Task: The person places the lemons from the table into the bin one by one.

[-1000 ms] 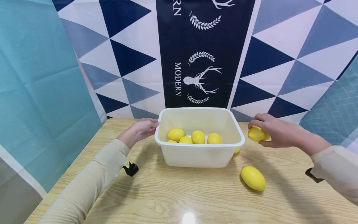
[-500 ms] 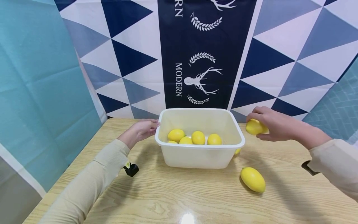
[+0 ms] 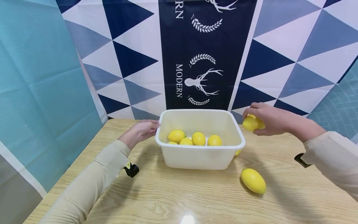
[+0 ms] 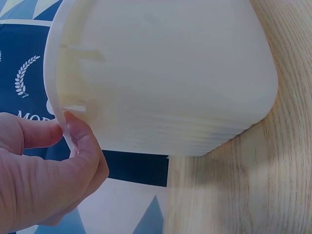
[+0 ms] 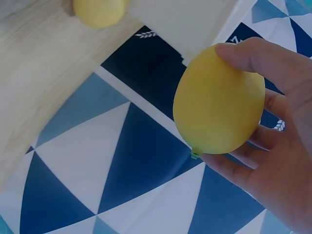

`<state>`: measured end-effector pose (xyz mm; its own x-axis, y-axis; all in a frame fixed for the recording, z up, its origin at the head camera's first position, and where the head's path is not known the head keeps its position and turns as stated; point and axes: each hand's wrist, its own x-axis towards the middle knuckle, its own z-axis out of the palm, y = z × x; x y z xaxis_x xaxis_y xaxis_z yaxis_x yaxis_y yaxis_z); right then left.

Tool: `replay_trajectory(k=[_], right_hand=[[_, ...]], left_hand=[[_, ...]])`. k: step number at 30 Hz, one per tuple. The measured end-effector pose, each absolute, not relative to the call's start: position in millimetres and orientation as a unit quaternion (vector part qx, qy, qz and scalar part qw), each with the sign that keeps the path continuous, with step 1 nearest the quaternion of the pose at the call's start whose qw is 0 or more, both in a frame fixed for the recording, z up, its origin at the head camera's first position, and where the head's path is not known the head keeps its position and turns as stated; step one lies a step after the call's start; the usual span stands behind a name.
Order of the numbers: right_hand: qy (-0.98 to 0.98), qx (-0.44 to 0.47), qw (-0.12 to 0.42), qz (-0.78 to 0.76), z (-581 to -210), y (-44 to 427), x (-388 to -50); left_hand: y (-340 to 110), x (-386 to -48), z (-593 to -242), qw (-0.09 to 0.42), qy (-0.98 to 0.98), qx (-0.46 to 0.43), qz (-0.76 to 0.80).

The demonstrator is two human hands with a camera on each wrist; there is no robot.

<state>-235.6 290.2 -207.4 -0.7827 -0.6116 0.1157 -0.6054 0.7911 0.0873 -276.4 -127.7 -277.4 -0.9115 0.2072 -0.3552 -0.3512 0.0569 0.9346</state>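
A white plastic bin stands on the wooden table with several lemons inside. At its left end my left hand pinches the rim; the left wrist view shows thumb and forefinger on either side of the bin's rim. Up beside the bin's right end, my right hand grips a lemon, held above the table. In the right wrist view that lemon sits between thumb and fingers, its green stem tip facing down.
One lemon lies on the table to the right, in front of the bin. Another lemon is mostly hidden behind the bin's right end. A patterned cloth hangs behind the table.
My right hand has moved left and slightly up with its lemon, closer to the bin's right rim. My left hand keeps its hold on the bin, which stays in place.
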Motion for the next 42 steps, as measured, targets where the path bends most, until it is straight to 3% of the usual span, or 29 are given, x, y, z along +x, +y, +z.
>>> replay_trajectory(k=[20,42], right_hand=[[-0.946,0.320,0.048,-0.016,-176,254,-246],[-0.934,0.356,0.011,0.008,-184,200,-274]], left_hand=[[-124,-278,-276,0.205,0.698,-0.045,0.685],[-128,-276,-280,0.201,0.701,-0.044,0.683]])
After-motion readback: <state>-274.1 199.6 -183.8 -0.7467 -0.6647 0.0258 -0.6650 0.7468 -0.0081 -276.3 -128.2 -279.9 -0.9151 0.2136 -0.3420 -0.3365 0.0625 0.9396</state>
